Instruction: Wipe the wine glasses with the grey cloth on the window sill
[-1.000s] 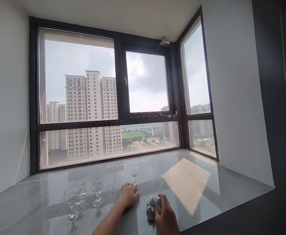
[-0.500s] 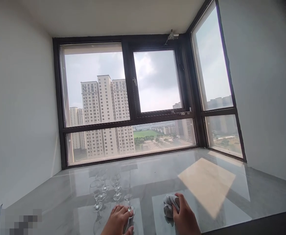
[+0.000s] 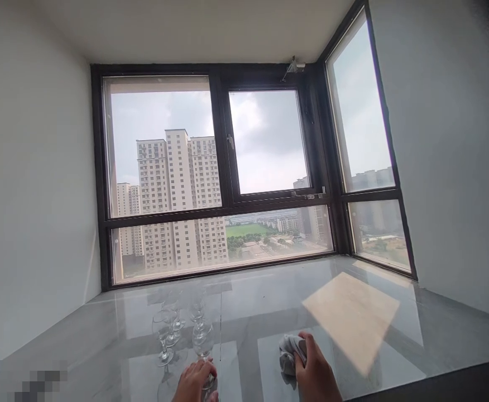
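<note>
My left hand is at the bottom edge of the view, its fingers closed round the stem of a clear wine glass that stands on the glossy grey marble sill. Just behind it stand three more clear wine glasses in a loose cluster. My right hand rests on the sill to the right, fingers wrapped round a crumpled grey cloth.
A wide dark-framed corner window runs along the back and right of the sill, with tower blocks outside. White walls close both sides. A pale sunlit patch lies on the sill at the right.
My left hand has drawn the far wine glass back towards me and to the left, beside the other glasses. The right hand stays on the cloth. The camera has swung left.
</note>
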A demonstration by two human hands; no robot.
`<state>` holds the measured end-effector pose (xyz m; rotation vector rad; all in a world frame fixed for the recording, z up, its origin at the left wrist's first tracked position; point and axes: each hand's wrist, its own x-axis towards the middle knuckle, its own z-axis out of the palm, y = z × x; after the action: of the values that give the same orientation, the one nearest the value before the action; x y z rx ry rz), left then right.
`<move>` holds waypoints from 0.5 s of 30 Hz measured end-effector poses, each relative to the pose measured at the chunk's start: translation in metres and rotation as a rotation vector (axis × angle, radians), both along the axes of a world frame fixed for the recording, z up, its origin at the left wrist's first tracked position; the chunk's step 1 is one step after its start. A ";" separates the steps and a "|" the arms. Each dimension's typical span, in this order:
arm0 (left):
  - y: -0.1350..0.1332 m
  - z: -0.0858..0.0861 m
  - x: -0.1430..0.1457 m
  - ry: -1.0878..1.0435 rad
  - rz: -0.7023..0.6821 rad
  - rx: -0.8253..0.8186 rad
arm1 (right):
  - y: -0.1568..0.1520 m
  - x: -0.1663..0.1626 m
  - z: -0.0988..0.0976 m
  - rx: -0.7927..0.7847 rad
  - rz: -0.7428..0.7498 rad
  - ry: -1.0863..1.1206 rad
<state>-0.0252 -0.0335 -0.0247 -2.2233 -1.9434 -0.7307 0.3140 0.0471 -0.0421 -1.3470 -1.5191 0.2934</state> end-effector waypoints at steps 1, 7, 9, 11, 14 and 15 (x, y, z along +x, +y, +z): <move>0.003 0.007 0.008 -0.033 -0.043 -0.035 | 0.001 0.000 -0.001 -0.002 0.002 0.005; 0.034 0.031 0.073 -0.133 -0.118 -0.042 | 0.003 0.000 -0.002 -0.002 0.008 0.021; 0.046 0.029 0.091 -0.108 -0.115 -0.021 | 0.000 -0.001 0.002 0.008 -0.010 0.021; 0.055 0.026 0.102 -0.105 -0.098 -0.005 | -0.003 -0.003 0.006 0.030 -0.028 0.025; 0.060 0.021 0.104 -0.156 -0.083 0.016 | -0.006 -0.004 0.007 0.080 -0.024 0.054; 0.060 0.021 0.103 -0.172 -0.080 0.021 | -0.007 -0.004 0.007 0.102 -0.011 0.070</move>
<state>0.0781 0.0269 -0.0041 -2.3073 -1.9185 -0.9785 0.3098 0.0405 -0.0354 -1.2519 -1.4487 0.2502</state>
